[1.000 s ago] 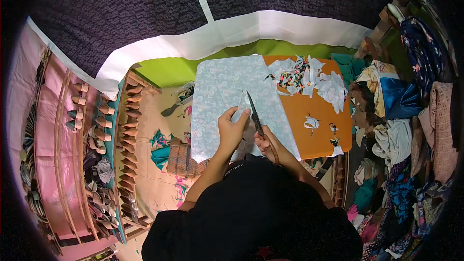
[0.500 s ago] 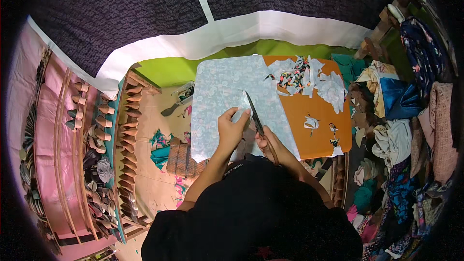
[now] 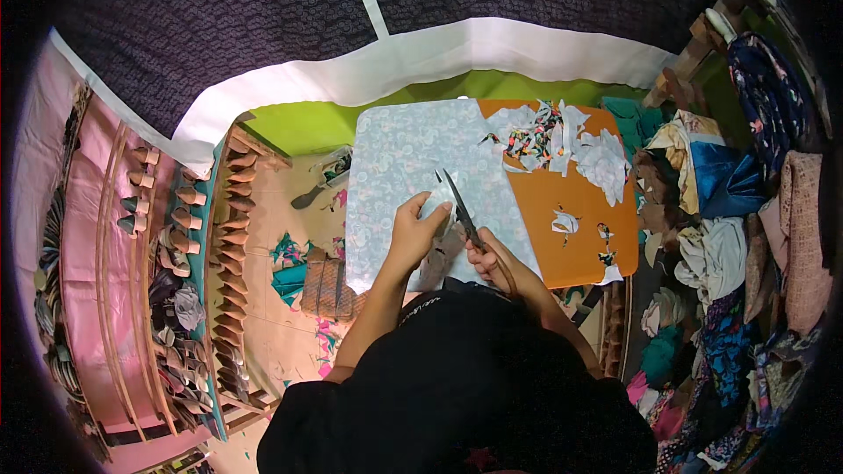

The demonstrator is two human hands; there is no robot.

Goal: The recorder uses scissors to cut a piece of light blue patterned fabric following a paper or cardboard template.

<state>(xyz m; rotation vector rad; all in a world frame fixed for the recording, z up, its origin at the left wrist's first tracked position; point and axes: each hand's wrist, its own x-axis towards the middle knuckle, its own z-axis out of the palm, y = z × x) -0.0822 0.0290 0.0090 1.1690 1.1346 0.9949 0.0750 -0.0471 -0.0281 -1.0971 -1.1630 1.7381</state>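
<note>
Scissors (image 3: 464, 212) with dark blades and brown handles are in my right hand (image 3: 492, 260), its fingers wrapped round the handles. The blades stand apart and point away from me. Pinched between the thumb and fingers of my left hand (image 3: 413, 235) is a small white piece of fabric (image 3: 435, 201), right beside the blades. Beneath both hands a pale, faintly patterned fabric (image 3: 395, 145) covers the left and middle of an orange tabletop (image 3: 575, 256). White and floral fabric scraps (image 3: 536, 142) lie at the far right of the table.
Racks of wooden shoe lasts (image 3: 235, 254) stand to my left. Fabric heaps (image 3: 716, 254) crowd the right side. On the floor left of the table lie a brown patterned bundle (image 3: 327, 285) and green offcuts (image 3: 290, 276). A dark curtain (image 3: 527, 0) with white trim hangs above the far side.
The scissor blades have opened, and my right hand has shifted slightly right and toward me. My left hand still holds the white piece, moved a little to the left.
</note>
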